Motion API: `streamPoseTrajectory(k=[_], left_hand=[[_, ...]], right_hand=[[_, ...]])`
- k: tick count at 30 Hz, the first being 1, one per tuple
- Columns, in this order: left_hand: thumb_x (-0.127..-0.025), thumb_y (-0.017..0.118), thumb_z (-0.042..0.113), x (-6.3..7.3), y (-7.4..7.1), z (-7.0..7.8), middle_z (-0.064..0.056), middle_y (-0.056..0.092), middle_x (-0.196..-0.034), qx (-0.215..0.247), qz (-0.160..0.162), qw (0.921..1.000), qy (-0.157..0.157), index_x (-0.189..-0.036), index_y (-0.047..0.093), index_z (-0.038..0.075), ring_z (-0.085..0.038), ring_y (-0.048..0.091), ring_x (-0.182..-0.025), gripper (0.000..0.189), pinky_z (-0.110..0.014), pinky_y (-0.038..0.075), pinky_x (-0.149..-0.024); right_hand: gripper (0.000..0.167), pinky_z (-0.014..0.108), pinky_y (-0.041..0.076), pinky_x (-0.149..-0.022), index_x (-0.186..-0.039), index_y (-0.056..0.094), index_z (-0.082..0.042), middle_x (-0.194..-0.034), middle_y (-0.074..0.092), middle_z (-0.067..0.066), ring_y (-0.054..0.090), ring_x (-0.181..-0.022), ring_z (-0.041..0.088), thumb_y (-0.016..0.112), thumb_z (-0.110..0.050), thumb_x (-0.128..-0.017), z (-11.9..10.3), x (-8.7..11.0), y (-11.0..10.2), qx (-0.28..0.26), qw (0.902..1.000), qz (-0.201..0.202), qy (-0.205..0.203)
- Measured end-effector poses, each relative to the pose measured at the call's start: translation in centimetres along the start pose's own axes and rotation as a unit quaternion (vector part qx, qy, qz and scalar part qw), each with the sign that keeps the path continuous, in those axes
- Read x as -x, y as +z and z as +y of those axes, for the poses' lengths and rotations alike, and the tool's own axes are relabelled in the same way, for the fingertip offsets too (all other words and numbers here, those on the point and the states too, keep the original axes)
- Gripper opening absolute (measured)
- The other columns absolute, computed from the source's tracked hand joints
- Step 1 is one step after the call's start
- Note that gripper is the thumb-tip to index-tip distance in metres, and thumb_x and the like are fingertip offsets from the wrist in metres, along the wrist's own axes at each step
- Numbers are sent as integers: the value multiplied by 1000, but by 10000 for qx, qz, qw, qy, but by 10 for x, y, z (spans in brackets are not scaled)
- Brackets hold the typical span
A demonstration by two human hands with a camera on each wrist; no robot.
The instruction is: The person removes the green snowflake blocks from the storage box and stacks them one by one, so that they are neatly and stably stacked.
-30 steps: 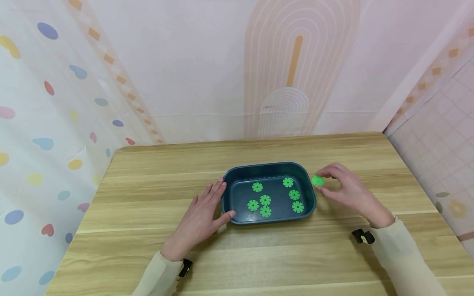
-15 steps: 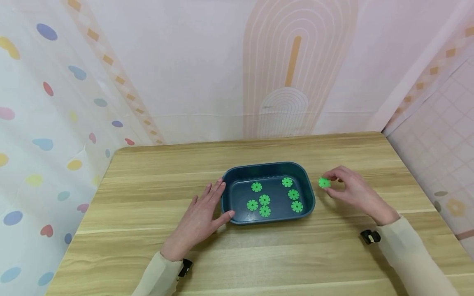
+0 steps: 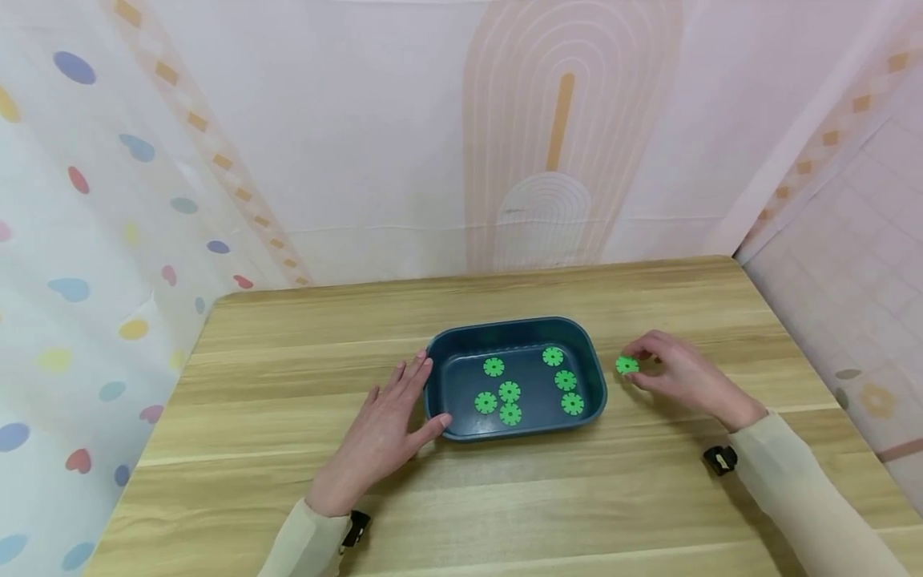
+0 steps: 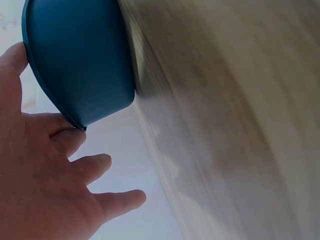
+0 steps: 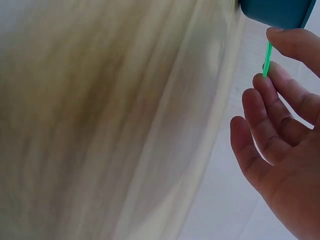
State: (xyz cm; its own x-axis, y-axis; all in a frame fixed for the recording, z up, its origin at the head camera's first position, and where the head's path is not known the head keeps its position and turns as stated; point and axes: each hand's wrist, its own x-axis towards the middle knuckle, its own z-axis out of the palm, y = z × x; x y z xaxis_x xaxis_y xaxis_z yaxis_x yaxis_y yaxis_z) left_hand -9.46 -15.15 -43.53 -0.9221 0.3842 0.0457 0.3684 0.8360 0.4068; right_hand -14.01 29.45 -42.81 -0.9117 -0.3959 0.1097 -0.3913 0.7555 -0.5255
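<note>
A dark blue rectangular tub with rounded corners stands on the wooden table. Several green notched discs, each with a small central hole, lie flat on its floor. My left hand rests its straight, spread fingers on the tub's left rim; the left wrist view shows fingertips at the edge of the tub. To the right of the tub, my right hand pinches one more green notched disc between thumb and fingers. In the right wrist view this disc appears edge-on, raised above the table.
The wood-grain table reaches back to a patterned curtain, with more printed cloth along the left and right sides. Black wrist-camera mounts sit at both sleeve cuffs.
My right hand carried the pinched disc a little right, away from the tub, and it now sits slightly lower in view. The left hand stays on the rim; the whole view shifted slightly.
</note>
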Motion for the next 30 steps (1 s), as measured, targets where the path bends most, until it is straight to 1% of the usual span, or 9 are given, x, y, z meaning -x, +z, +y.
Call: streamPoseTrajectory(k=[8, 13, 20, 24, 30], left_hand=[[-101, 61, 54, 1, -2, -1, -8, 22, -171, -22, -4, 10000, -8, -164, 27, 8, -40, 22, -155, 86, -75, 26, -113], [-101, 61, 54, 1, -2, -1, -8, 22, -171, -8, -21, 10000, -17, -165, 26, 8, -39, 21, -155, 86, -75, 26, -113], [-101, 60, 55, 1, -2, -1, -9, 21, -171, -10, -59, 10000, -47, -165, 25, 9, -39, 21, -156, 87, -75, 25, -113], [-101, 60, 55, 1, -2, -1, -9, 21, -171, -11, -48, 10000, -41, -165, 25, 9, -40, 21, -155, 87, -75, 26, -113], [-101, 61, 54, 0, -2, 0, -9, 22, -171, -28, -17, 10000, -22, -165, 26, 8, -40, 22, -155, 86, -75, 27, -112]], right_hand=[[23, 46, 57, -87, -111, 73, -5, -106, 69, 4, 64, -96, 23, 81, -8, -89, 2, -9, 0, -108, 9991, -340, 221], [24, 44, 57, -86, -111, 73, -3, -105, 69, 4, 64, -95, 21, 80, -7, -89, 5, -13, 2, -122, 9983, -517, 254], [21, 42, 55, -85, -110, 73, -4, -105, 69, 3, 62, -93, 19, 78, -9, -90, 9, -16, 4, -110, 9972, -687, 286], [22, 42, 54, -86, -111, 73, -3, -105, 68, 4, 61, -93, 19, 78, -7, -90, 11, -17, 4, -121, 9966, -749, 321], [23, 41, 54, -84, -111, 73, -1, -103, 68, 5, 60, -92, 19, 79, -8, -90, 11, -18, 2, -114, 9962, -817, 270]])
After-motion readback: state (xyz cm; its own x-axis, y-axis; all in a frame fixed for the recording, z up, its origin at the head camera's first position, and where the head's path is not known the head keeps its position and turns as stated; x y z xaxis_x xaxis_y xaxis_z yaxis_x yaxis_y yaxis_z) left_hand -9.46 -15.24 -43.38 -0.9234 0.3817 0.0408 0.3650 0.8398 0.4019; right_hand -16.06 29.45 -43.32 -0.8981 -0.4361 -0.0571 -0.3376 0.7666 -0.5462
